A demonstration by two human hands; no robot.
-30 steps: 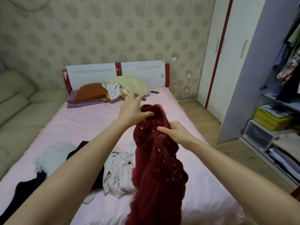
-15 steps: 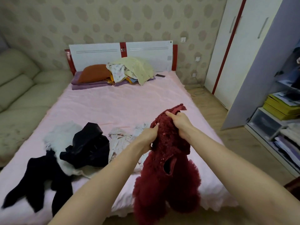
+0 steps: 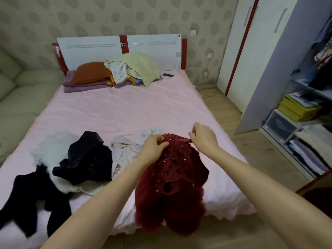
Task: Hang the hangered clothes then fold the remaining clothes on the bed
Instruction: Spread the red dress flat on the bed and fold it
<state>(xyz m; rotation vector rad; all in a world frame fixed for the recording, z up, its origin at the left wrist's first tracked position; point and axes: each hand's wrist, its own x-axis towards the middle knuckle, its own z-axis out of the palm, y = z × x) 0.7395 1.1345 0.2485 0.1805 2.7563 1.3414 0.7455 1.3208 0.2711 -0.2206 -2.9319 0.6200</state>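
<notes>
Bedroom with spotted wallpaper; a bed (image 3: 125, 108) under a pink sheet fills most of the view, its white and red headboard (image 3: 118, 49) against the far wall. A pale green sofa (image 3: 16, 97) stands along the bed's left side. To the right is a white wardrobe (image 3: 251, 51) with red trim, doors closed, and beside it an open shelf unit (image 3: 305, 112) holding hanging garments above, yellow boxes (image 3: 296, 110) on a shelf, a clear drawer below them, and stacked folded cloth at the bottom. At the head of the bed an orange pillow (image 3: 89, 72) lies on folded purple bedding, touching a heap of cream and printed laundry (image 3: 136, 69). Near the foot lie black clothes (image 3: 86, 159) over a white fluffy item, with a pale printed garment (image 3: 124, 151) just beside them. The red dress (image 3: 172, 184), sequined above and fluffy below, lies at the bed's near right edge, its skirt hanging over the side. The left hand (image 3: 154, 150) pinches the dress's top edge; the right hand (image 3: 203, 137) pinches the same edge further right, fingers curled.
</notes>
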